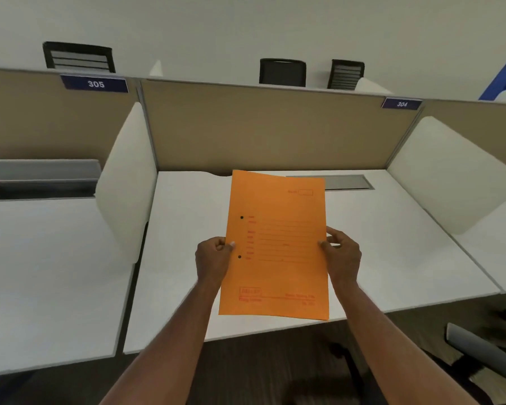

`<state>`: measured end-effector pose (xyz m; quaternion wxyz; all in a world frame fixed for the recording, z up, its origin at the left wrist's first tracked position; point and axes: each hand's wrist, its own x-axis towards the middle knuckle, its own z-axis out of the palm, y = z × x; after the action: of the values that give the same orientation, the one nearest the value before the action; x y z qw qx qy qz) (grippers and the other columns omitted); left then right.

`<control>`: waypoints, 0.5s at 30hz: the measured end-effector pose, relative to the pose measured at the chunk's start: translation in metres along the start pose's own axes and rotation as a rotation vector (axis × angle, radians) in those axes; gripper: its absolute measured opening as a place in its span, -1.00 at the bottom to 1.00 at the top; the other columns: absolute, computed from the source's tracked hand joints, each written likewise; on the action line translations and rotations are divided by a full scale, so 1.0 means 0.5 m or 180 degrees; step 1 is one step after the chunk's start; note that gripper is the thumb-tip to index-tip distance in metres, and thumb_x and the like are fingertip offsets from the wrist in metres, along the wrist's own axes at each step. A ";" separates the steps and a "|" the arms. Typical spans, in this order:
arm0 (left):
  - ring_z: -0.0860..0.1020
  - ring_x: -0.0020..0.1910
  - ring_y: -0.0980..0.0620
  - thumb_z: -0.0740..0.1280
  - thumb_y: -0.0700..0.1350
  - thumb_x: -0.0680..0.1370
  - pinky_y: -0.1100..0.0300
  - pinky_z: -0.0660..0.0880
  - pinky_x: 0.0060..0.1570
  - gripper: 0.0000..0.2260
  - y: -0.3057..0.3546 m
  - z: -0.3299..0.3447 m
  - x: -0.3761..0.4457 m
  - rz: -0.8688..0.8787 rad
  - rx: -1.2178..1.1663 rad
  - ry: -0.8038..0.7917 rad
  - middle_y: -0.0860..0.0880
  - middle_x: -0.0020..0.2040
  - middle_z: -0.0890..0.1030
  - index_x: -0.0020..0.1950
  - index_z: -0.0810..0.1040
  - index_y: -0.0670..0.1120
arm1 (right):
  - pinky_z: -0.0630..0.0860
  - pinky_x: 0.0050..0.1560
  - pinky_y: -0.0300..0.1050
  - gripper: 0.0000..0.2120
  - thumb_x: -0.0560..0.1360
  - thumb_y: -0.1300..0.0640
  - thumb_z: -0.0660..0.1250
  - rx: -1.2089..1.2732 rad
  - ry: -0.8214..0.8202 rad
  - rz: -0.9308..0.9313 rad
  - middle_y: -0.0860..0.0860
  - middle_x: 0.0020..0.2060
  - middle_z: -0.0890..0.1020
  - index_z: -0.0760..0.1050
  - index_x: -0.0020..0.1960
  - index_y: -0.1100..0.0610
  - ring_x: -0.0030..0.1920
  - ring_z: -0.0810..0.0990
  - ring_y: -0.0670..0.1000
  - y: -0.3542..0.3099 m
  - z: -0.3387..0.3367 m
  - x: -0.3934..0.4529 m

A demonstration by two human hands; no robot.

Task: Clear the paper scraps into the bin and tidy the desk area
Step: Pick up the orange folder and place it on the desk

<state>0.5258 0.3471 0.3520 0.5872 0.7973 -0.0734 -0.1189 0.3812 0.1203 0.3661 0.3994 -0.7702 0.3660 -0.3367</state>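
An orange file folder (275,247) with red printed lines and two punch holes hangs above the white desk (392,258). My left hand (214,258) pinches its left edge, thumb on the front near the lower hole. My right hand (341,257) pinches its right edge at about the same height. The folder is closed and tilts slightly away from me. No paper scraps or bin show in this view.
Tan partition panels (260,127) back the desk, with white side dividers (129,182) (447,173) left and right. A grey cable hatch (351,182) lies behind the folder. A grey tray (41,176) sits on the left desk. A chair arm (479,349) is at lower right.
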 end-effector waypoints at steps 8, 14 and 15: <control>0.69 -0.16 -0.09 0.37 -0.05 0.58 -0.06 0.64 0.01 -0.85 -0.017 0.064 0.141 -0.0118 0.0069 0.0136 -0.04 -0.12 0.70 -0.03 0.66 -0.11 | 0.47 -0.22 -0.37 -0.70 0.56 0.15 0.39 0.0033 -0.0157 -0.0009 -0.04 -0.09 0.66 0.60 0.28 0.14 -0.20 0.63 -0.07 0.029 0.097 0.149; 0.66 -0.19 -0.04 0.43 -0.10 0.53 -0.01 0.62 0.00 -0.87 -0.037 0.171 0.302 -0.0381 0.0153 0.0400 -0.07 -0.09 0.71 0.05 0.63 -0.10 | 0.50 -0.16 -0.29 -0.69 0.54 0.21 0.39 0.0021 -0.0410 0.0139 -0.01 -0.10 0.65 0.60 0.28 0.16 -0.16 0.62 -0.02 0.104 0.200 0.325; 0.66 -0.17 -0.05 0.45 -0.11 0.52 -0.01 0.61 0.01 -0.84 -0.040 0.193 0.337 -0.0455 0.0151 0.0472 -0.09 -0.07 0.72 0.07 0.62 -0.10 | 0.53 -0.15 -0.26 -0.70 0.54 0.21 0.39 0.0018 -0.0473 0.0159 -0.01 -0.10 0.65 0.60 0.28 0.16 -0.17 0.62 -0.03 0.118 0.223 0.364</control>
<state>0.6606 0.2213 0.2884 0.5621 0.8207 0.0245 -0.0994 0.5462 -0.0144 0.3058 0.4359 -0.7825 0.3535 -0.2696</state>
